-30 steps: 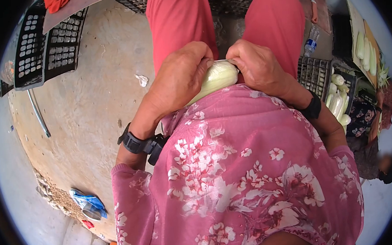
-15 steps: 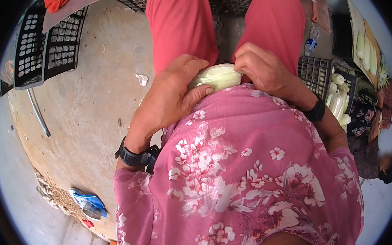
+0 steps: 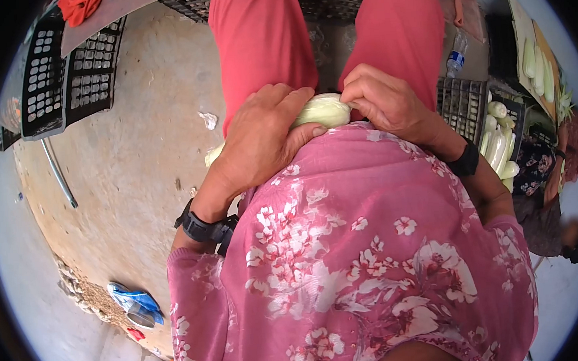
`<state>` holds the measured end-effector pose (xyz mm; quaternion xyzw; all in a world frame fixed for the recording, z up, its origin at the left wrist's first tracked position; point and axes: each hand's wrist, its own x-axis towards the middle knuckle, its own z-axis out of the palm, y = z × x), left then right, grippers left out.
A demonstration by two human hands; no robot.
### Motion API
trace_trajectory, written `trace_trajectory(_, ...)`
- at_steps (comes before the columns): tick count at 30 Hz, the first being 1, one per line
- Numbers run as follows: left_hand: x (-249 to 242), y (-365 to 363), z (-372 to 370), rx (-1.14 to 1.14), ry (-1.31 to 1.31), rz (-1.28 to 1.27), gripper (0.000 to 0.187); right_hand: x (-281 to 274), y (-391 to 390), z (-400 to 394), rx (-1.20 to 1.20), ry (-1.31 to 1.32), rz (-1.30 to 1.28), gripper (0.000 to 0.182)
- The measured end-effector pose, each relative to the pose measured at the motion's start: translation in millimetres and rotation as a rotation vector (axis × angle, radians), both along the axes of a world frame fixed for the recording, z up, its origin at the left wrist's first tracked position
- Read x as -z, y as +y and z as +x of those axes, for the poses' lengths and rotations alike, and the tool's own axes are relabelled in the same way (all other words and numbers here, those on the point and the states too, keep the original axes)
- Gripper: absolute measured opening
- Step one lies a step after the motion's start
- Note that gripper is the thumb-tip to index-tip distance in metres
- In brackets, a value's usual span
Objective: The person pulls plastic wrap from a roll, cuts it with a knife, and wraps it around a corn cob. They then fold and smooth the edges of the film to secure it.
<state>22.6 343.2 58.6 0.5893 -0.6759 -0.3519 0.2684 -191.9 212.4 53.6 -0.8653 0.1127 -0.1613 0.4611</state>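
A long pale-green vegetable [image 3: 324, 111], glossy as if in clear film, lies across my lap against the pink flowered top. My left hand [image 3: 263, 132] is wrapped over its middle, thumb along the near side. Past that hand, at the left, its yellowish other end shows beside my wrist. At the right end, my right hand [image 3: 383, 98] is closed, thumb and fingertips pinched together right at the vegetable's tip. What lies inside the pinch is hidden by the fingers.
Similar pale-green vegetables [image 3: 497, 148] fill a black crate at right; more lie on a board [image 3: 549, 98] beyond. A plastic bottle [image 3: 456, 63] and a red-handled knife [image 3: 457, 8] are ahead right. Black crates [image 3: 87, 77] stand left, a person [image 3: 543, 165] is far right, and blue packaging [image 3: 136, 302] lies on the floor.
My left hand has slid right along the vegetable, covering more of its middle, and the left end now shows behind the wrist. My right hand stays pinched at the tip; the view shifts slightly.
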Motion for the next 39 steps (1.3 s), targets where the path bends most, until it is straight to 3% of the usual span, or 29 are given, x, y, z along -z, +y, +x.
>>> trace_trajectory(8,1.7,6.3,6.7,-0.082,0.193,-0.001,0.047,-4.0,2.6,-2.3,0.068,0.028,0.31,0.042)
trace_trajectory(11,4.8,9.6,8.6,-0.139,0.342,0.007,0.045,-5.4,0.8,8.5,0.03,-0.086,0.206,0.052)
trace_trajectory(17,0.7,18.0,13.6,-0.331,0.709,0.108,0.044,-14.6,-4.1,39.0,0.056,-0.338,-0.007,0.056)
trace_trajectory(20,-3.4,19.3,18.2,-0.348,0.664,0.113,0.051,-26.7,-9.6,47.7,0.035,-0.349,-0.101,0.055)
trace_trajectory(23,5.0,22.5,17.7,-0.293,0.789,-0.015,0.065,-25.9,-9.2,49.5,0.029,-0.387,-0.106,0.052)
trace_trajectory(26,1.5,15.8,4.8,-0.312,0.625,-0.084,0.08,-20.4,-7.2,49.3,0.037,-0.404,-0.126,0.053)
trace_trajectory(29,5.2,12.7,5.2,-0.329,0.627,-0.042,0.086,-16.7,-5.7,51.4,0.064,-0.49,-0.185,0.053)
trace_trajectory(32,1.9,16.5,8.8,-0.308,0.569,-0.085,0.082,-30.3,-9.7,43.3,0.117,-0.425,0.024,0.053)
trace_trajectory(33,-0.1,17.7,8.9,-0.313,0.569,-0.091,0.081,-27.5,-13.3,40.1,0.145,-0.387,0.056,0.043)
trace_trajectory(36,-3.5,20.6,9.3,-0.316,0.557,-0.107,0.079,-26.3,-18.3,38.2,0.14,-0.162,0.437,0.036)
trace_trajectory(39,-2.0,19.8,9.1,-0.284,0.561,-0.118,0.077,-23.8,-17.7,44.3,-0.005,-0.09,0.45,0.039)
